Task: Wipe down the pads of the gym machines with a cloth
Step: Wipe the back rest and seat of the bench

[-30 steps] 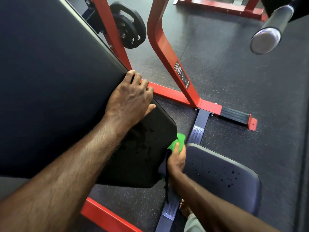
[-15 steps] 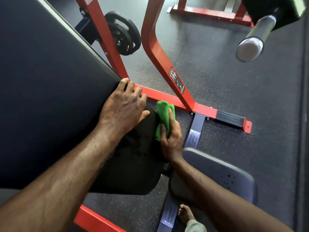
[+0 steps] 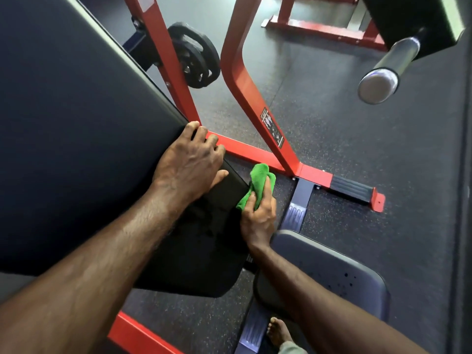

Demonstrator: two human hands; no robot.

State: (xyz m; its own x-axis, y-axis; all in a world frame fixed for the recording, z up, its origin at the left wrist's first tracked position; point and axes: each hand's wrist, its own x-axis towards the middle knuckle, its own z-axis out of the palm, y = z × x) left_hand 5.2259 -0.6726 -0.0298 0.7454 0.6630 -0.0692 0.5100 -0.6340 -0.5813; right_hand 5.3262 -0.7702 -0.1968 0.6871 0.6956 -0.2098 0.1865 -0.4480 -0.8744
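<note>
We see the right hand (image 3: pixel 259 215) gripping the green cloth (image 3: pixel 256 185) against the black pad's (image 3: pixel 199 251) right edge. The left hand (image 3: pixel 190 164) lies flat on the pad, fingertips curling over its far edge, hidden there.

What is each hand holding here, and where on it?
Right hand grips the bunched green cloth around its middle. Left hand holds nothing; it rests on the black pad.

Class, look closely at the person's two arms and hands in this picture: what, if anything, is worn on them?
Nothing shows: the left hand and right hand are bare, without gloves, rings, watch or bands, and both forearms are bare, with no sleeve in view.
</note>
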